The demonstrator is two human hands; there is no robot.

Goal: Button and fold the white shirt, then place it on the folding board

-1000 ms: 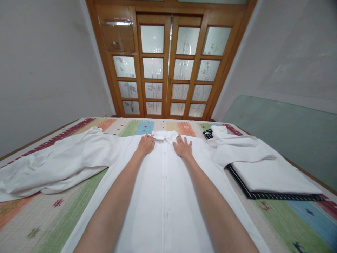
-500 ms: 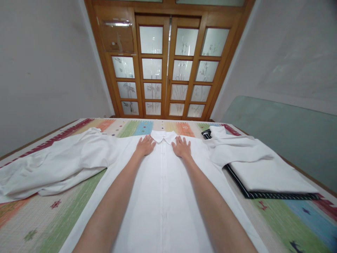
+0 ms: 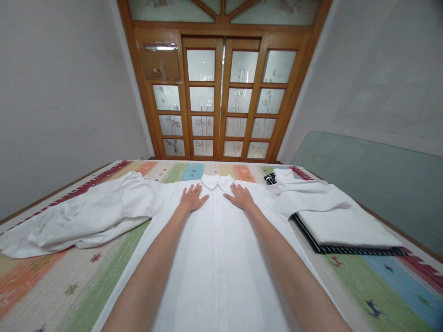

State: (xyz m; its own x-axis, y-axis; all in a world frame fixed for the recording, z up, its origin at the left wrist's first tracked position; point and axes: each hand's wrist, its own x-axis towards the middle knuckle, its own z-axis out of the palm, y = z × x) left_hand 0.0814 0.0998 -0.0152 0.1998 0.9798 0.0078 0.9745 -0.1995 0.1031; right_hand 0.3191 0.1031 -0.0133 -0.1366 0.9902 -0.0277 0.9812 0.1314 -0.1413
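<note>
A white button-up shirt lies front up and spread flat, its collar at the far end and its button line running down the middle. My left hand rests on the upper chest just left of the collar, fingers spread. On the other side of the collar, my right hand lies flat with its fingers apart. The left sleeve in view stretches out rumpled to the left. The opposite sleeve reaches right and partly overlaps some folded clothes. Neither hand grips the cloth.
Folded white cloth lies on a folded black striped cloth at the right. Beneath everything is a colourful patterned cover. A pale green board borders the right side, and wooden glass-paned doors stand beyond the far edge.
Both hands have slid slightly toward me from beside the collar onto the upper chest, and the thumbs are spread wider. The view has tilted up a little.
</note>
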